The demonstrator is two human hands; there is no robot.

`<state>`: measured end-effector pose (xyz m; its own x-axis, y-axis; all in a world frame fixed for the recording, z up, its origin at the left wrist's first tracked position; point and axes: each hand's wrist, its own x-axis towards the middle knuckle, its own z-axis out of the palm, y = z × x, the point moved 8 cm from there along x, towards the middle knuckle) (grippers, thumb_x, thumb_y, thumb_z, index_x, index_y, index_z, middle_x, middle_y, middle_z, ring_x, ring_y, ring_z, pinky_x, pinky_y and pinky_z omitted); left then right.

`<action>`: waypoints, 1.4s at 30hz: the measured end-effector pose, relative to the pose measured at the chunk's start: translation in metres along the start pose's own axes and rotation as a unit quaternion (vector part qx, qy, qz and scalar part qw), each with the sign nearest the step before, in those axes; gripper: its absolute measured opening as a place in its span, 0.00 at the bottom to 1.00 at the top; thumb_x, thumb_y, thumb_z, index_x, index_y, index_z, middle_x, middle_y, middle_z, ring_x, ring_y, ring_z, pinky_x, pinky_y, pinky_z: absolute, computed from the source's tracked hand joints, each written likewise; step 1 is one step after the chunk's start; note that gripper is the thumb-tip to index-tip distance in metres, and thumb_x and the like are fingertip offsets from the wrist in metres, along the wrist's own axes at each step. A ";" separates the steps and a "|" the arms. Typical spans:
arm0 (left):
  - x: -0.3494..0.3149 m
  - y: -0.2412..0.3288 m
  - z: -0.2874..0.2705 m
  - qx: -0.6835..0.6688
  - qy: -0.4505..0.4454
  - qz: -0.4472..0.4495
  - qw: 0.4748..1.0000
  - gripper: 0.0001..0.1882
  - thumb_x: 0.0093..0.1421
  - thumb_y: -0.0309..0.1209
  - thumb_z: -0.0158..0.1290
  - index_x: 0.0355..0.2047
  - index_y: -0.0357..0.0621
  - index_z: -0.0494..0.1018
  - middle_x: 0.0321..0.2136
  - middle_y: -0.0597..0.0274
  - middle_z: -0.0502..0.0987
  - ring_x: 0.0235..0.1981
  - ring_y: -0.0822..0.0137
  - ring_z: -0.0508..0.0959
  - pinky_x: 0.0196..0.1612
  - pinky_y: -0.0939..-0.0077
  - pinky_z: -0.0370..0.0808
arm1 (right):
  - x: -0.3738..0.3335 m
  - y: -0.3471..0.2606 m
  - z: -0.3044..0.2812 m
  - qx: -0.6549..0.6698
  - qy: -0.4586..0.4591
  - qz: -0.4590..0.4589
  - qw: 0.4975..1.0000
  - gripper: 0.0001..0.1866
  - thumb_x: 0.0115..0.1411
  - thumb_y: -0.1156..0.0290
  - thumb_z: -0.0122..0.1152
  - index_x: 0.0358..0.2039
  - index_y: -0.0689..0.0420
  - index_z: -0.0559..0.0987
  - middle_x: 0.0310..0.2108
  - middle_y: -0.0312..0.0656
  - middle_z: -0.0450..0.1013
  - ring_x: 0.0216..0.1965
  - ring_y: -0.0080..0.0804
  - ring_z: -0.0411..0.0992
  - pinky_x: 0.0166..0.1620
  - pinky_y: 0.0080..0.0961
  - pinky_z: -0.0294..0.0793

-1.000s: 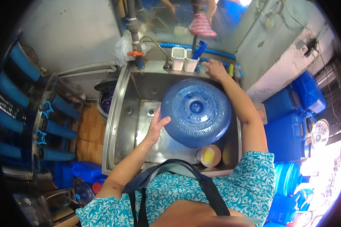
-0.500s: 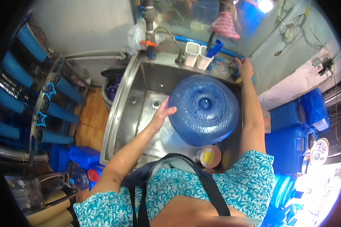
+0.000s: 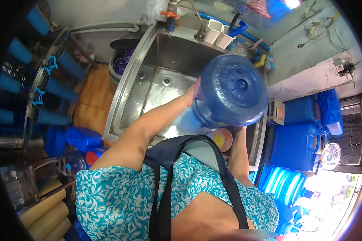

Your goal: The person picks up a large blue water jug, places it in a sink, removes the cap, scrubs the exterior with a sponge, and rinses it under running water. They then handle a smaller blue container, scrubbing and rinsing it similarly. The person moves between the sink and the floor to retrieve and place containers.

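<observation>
A large translucent blue water jug [image 3: 229, 90], wet and with its round base facing up, is tilted over the right part of the steel sink [image 3: 147, 86]. My left hand [image 3: 195, 91] grips the jug's left side, its fingers partly hidden behind it. Under the near right side of the jug is my right hand [image 3: 240, 129], with most of its fingers out of sight. Below the jug, near the sink's front, sits a pinkish bowl [image 3: 226, 138] with a yellow sponge [image 3: 218, 140] in it.
Two white cups [image 3: 213, 31] with brushes stand on the back ledge, beside a yellow sponge [image 3: 260, 61]. An orange-handled valve [image 3: 169, 14] rises behind the sink. Blue containers [image 3: 295, 146] are stacked at the right. Blue filter tubes [image 3: 56, 89] line the left.
My right hand has left the back right corner and come to the near side of the jug. The jug has shifted right and tilted, and the whole view has shifted.
</observation>
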<state>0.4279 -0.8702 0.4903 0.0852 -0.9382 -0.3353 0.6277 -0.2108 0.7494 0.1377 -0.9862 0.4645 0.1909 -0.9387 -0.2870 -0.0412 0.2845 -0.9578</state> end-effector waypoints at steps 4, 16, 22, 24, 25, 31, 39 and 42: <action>-0.033 0.026 0.033 -0.039 0.018 0.020 0.999 0.36 0.69 0.63 0.36 0.59 0.47 0.70 0.47 0.62 0.79 0.46 0.67 0.77 0.47 0.70 0.74 | -0.026 -0.043 -0.009 0.042 0.012 -0.072 0.996 0.29 0.70 0.51 0.48 0.60 0.62 0.71 0.55 0.52 0.71 0.59 0.48 0.69 0.60 0.47 0.70; -0.100 0.127 0.049 -0.008 0.024 0.256 0.966 0.31 0.69 0.52 0.46 0.63 0.43 0.66 0.55 0.54 0.76 0.53 0.65 0.76 0.61 0.67 0.67 | -0.171 -0.190 0.029 0.285 -0.128 -0.231 0.921 0.29 0.70 0.53 0.50 0.63 0.60 0.66 0.57 0.53 0.69 0.56 0.51 0.70 0.57 0.56 0.74; -0.117 0.070 0.022 -0.107 -0.099 0.117 0.982 0.32 0.73 0.52 0.35 0.66 0.42 0.61 0.61 0.58 0.69 0.61 0.64 0.70 0.65 0.69 0.65 | -0.161 -0.124 0.051 0.155 0.043 -0.208 0.965 0.30 0.70 0.52 0.50 0.63 0.60 0.66 0.57 0.52 0.69 0.55 0.49 0.70 0.58 0.51 0.73; -0.133 0.073 0.013 -0.127 -0.120 0.167 0.970 0.31 0.72 0.54 0.37 0.63 0.43 0.66 0.58 0.60 0.73 0.58 0.66 0.73 0.63 0.71 0.66 | -0.164 -0.114 0.070 0.305 -0.063 -0.194 0.930 0.29 0.70 0.52 0.50 0.62 0.59 0.67 0.56 0.50 0.70 0.54 0.46 0.71 0.56 0.46 0.74; -0.140 0.076 0.009 -0.124 -0.119 0.194 0.966 0.31 0.73 0.53 0.36 0.64 0.43 0.66 0.58 0.60 0.73 0.58 0.66 0.73 0.63 0.69 0.67 | -0.169 -0.117 0.081 0.372 -0.137 -0.215 0.893 0.28 0.70 0.52 0.51 0.61 0.59 0.68 0.56 0.49 0.71 0.54 0.44 0.71 0.56 0.43 0.74; -0.152 0.067 -0.027 -0.176 -0.021 0.105 0.979 0.31 0.73 0.53 0.37 0.64 0.45 0.64 0.59 0.57 0.71 0.60 0.63 0.70 0.65 0.65 0.65 | -0.157 -0.079 0.101 0.221 -0.083 -0.124 0.964 0.43 0.67 0.32 0.41 0.65 0.59 0.64 0.61 0.44 0.65 0.61 0.38 0.63 0.65 0.37 0.61; -0.182 0.088 -0.051 -0.185 0.010 0.134 0.974 0.34 0.71 0.57 0.39 0.63 0.42 0.65 0.58 0.56 0.72 0.60 0.63 0.71 0.65 0.66 0.65 | -0.161 -0.090 0.144 0.212 -0.111 -0.126 0.963 0.43 0.70 0.34 0.30 0.69 0.58 0.59 0.65 0.44 0.61 0.65 0.39 0.60 0.68 0.35 0.55; -0.208 0.105 -0.047 -0.140 -0.034 0.220 0.965 0.36 0.71 0.58 0.37 0.65 0.41 0.62 0.61 0.55 0.68 0.62 0.63 0.68 0.66 0.65 0.63 | -0.180 -0.108 0.161 0.220 -0.164 -0.146 0.951 0.42 0.70 0.34 0.31 0.68 0.59 0.59 0.65 0.44 0.62 0.64 0.39 0.61 0.68 0.36 0.56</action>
<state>0.5120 -0.6846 0.6116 0.3468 -0.9376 0.0260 0.7270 0.2862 0.6241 0.2661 -0.8167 0.6222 0.4300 -0.8993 0.0792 0.4600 0.1428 -0.8764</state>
